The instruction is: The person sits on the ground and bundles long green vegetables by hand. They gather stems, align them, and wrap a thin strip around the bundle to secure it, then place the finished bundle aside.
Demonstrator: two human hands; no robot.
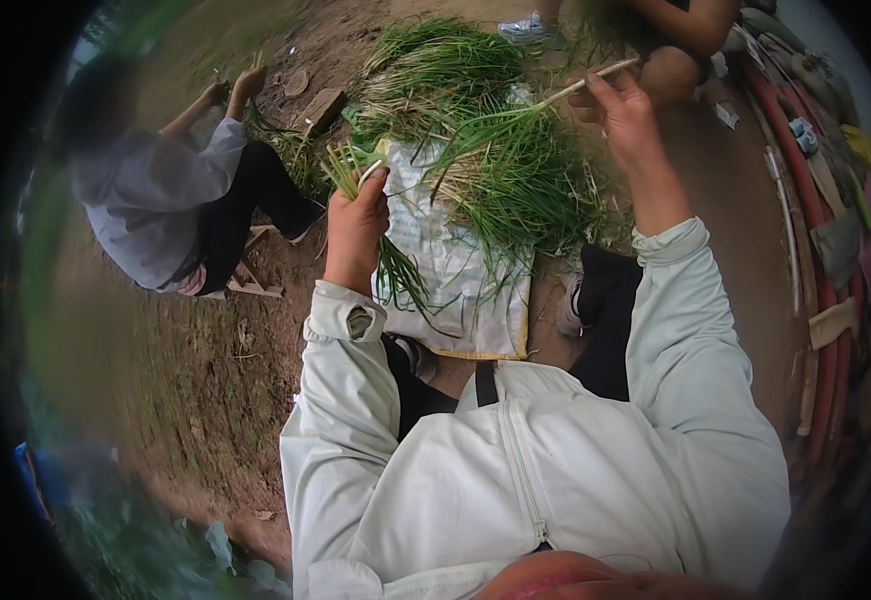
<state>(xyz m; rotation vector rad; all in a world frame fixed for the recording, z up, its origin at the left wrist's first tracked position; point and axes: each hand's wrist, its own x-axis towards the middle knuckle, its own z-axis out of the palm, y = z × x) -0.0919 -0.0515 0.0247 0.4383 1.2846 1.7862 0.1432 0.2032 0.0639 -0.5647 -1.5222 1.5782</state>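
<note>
My left hand [359,217] is closed round a small bunch of green stalks [343,171], their leaves hanging below the fist over a white woven sack [435,225]. Up at the right, my right hand [619,112] pinches one long stalk with a pale stem [585,84]; its green leaves trail down to the left. Beneath and beyond it, piles of long-leaved green plants [435,67] with some dry, straw-coloured leaves lie partly on the sack and partly on bare soil. The sack has a yellow edge and bears faint writing.
A person in a light shirt [158,195] sits on a low wooden stool [255,286] at the left, handling plants. Another person's bent arm and knee [672,75] show at the top right. A brick-like block [323,109] lies near the pile. Red pipes [829,300] and cloths line the right side.
</note>
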